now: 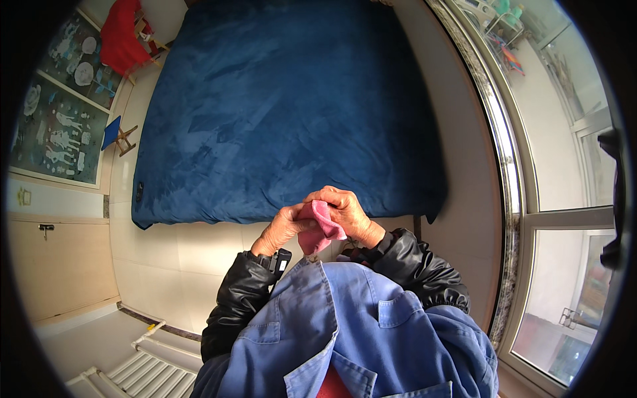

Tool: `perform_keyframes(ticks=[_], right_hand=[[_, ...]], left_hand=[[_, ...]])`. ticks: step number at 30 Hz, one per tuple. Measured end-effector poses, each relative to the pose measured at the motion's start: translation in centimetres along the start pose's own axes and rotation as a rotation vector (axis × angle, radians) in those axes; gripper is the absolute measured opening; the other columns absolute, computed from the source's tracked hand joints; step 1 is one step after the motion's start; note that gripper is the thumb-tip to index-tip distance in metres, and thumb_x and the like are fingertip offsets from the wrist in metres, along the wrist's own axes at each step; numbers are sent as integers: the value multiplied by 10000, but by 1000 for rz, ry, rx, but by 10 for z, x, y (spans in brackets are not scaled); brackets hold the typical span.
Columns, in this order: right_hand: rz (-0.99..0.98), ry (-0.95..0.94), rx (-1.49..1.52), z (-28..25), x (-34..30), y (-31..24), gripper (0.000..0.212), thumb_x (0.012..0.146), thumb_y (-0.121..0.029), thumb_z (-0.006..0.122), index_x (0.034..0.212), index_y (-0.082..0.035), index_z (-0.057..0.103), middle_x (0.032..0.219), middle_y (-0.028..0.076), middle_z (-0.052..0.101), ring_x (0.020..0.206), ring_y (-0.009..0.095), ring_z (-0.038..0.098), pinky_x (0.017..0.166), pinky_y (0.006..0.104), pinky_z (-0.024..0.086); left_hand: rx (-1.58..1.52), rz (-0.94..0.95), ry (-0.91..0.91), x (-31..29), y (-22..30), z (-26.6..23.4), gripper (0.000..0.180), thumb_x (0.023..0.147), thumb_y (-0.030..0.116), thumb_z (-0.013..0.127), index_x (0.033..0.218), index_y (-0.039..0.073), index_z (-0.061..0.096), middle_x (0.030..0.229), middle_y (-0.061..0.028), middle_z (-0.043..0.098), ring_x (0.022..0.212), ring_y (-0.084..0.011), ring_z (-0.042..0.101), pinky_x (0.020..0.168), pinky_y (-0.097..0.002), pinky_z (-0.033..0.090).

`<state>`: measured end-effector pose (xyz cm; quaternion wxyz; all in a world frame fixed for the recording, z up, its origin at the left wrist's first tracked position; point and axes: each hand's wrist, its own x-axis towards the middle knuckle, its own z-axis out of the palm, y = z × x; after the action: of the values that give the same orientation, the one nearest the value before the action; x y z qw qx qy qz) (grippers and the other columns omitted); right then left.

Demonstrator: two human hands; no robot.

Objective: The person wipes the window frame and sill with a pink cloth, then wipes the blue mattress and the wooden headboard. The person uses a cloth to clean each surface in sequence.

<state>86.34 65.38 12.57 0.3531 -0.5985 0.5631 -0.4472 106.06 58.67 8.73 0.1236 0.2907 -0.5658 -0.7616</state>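
Close in front of my chest, both hands hold a small pink cloth (pixel 316 239), which is folded and bunched. My left hand (pixel 282 229) is closed on its left side, with the thumb lying across the fabric. My right hand (pixel 350 213) grips the upper right part, its fingers curled over the top. A loose flap hangs below the fingers. Just beyond my hands is the near edge of a bed with a dark blue cover (pixel 285 119). Part of the cloth is hidden by my fingers.
A folding stool with a blue seat (pixel 113 134) and a red cloth (pixel 122 40) over a wooden frame stand left of the bed. Nearer on the left are a cabinet door (pixel 63 262) and a white radiator (pixel 149 375). A glass sliding door (pixel 531 219) runs along the right.
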Motion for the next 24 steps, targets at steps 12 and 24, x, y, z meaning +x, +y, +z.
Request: perform_keyframes(ticks=[12, 24], right_hand=[[309, 17, 68, 7, -5, 32, 299, 950, 51, 609, 1228, -34, 679, 1037, 31, 622, 918, 119, 600, 840, 261, 512], [125, -521, -251, 84, 9, -1, 595, 703, -165, 857, 1264, -75, 679, 1131, 115, 704, 1143, 325, 628, 947, 414, 521]], left_hand=[[-7, -7, 240, -35, -3, -45, 272, 980, 273, 706, 1096, 27, 713, 964, 26, 703, 906, -62, 611, 838, -253, 504], [136, -95, -9, -82, -19, -64, 274, 784, 122, 804, 1016, 20, 699, 845, 1, 675, 809, -106, 615, 768, -289, 508]])
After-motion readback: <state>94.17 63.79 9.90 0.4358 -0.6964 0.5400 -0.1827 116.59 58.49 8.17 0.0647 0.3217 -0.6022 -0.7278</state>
